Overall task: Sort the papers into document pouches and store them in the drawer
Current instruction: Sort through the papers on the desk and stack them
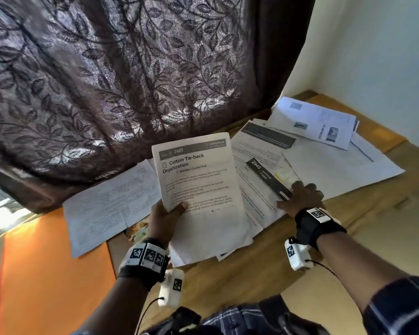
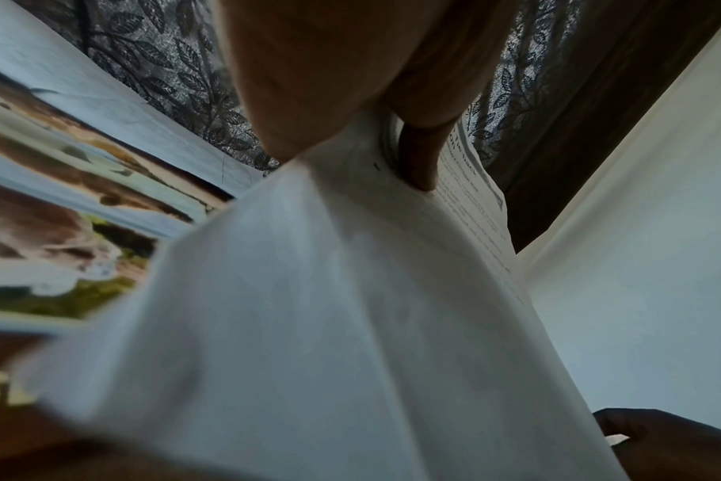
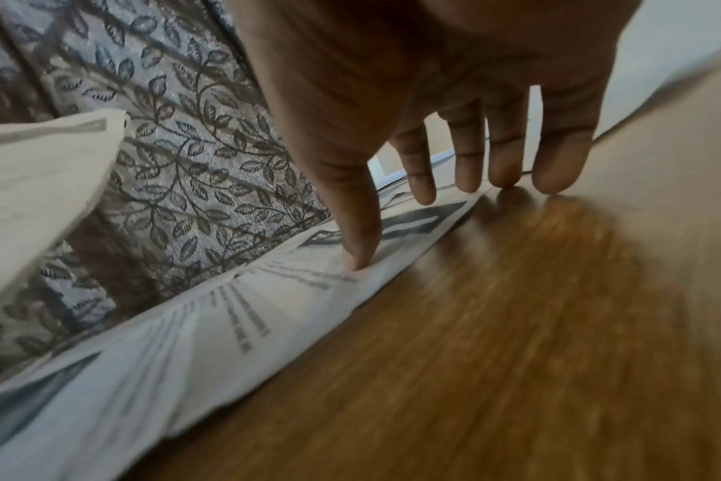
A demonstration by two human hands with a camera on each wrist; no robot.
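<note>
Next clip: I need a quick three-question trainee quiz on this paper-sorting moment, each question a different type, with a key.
1. True or false: the left hand holds up the sheet headed "Curtain Tie-back Organization".
2. Multiple choice: the right hand is A) gripping a pouch, B) resting with straight fingers on the sheet with the black "2945" banner lying on the wooden tabletop, C) pulling the curtain.
3. Fill in: behind the papers hangs a dark leaf-patterned ____.

Key: 1 true; 2 B; 3 curtain.
</note>
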